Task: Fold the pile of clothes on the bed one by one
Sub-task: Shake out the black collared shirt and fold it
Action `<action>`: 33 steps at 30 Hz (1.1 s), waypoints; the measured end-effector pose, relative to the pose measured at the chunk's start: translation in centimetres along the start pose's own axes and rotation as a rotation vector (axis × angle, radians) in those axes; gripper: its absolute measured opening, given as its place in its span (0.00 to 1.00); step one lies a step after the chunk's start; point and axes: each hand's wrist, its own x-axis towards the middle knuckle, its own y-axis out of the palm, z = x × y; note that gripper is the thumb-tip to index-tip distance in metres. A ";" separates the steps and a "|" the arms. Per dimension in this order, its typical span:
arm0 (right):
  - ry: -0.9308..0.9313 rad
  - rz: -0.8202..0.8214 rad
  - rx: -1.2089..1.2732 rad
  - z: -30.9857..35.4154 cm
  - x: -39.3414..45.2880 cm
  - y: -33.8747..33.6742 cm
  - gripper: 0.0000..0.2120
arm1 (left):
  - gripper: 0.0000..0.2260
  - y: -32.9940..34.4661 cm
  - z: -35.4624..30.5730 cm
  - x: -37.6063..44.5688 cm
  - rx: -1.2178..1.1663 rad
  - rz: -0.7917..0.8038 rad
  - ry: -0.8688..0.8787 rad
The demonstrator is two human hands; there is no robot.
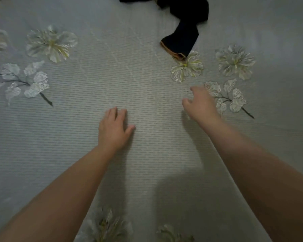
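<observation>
While both bare forearms reach forward over the bed, a pale striped, translucent cloth [147,95] lies spread flat across the grey bedsheet printed with white flowers and leaves [278,32], so thin that the sheet's pattern shows faintly through it near the bottom edge. The left hand [114,130] rests palm-down on this cloth near its middle, fingers fairly straight and close together, thumb out to the side, gripping nothing. The right hand [201,102] sits further out by the cloth's right side, fingers loosely bent downward; whether they touch or pinch the fabric cannot be told (the fingertips are turned away from the camera). Well ahead of both hands, a dark navy garment with an orange-trimmed cuff [180,41] lies crumpled on the sheet, its sleeve end just touching a printed flower. Its upper part runs off the top of the frame, so its full shape is not visible. The cloth's own edges are hard to trace against the sheet, and motion blur softens the whole view.
</observation>
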 end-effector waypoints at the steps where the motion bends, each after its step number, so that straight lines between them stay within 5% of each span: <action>1: 0.007 0.002 0.002 0.0 1.5 0.8 0.22 | 0.27 0.5 0.1 2.1 0.028 -0.012 0.004; 11: 0.063 -0.193 0.078 2.5 15.4 4.1 0.32 | 0.30 1.5 -0.5 8.3 0.022 -0.170 0.035; 17: -0.071 -0.228 -0.074 1.9 19.1 3.2 0.18 | 0.27 0.7 -0.9 8.8 0.082 -0.114 0.029; 22: -0.065 -0.181 -0.076 1.5 14.7 4.9 0.11 | 0.30 0.8 -0.6 8.7 0.077 -0.096 0.000; 28: -0.130 -0.022 -0.143 -3.4 6.4 5.9 0.26 | 0.24 1.6 -0.6 8.9 0.084 -0.132 -0.006; 33: -0.045 0.100 -0.047 -5.6 -0.3 6.3 0.16 | 0.22 0.8 -2.9 7.8 0.211 -0.006 -0.099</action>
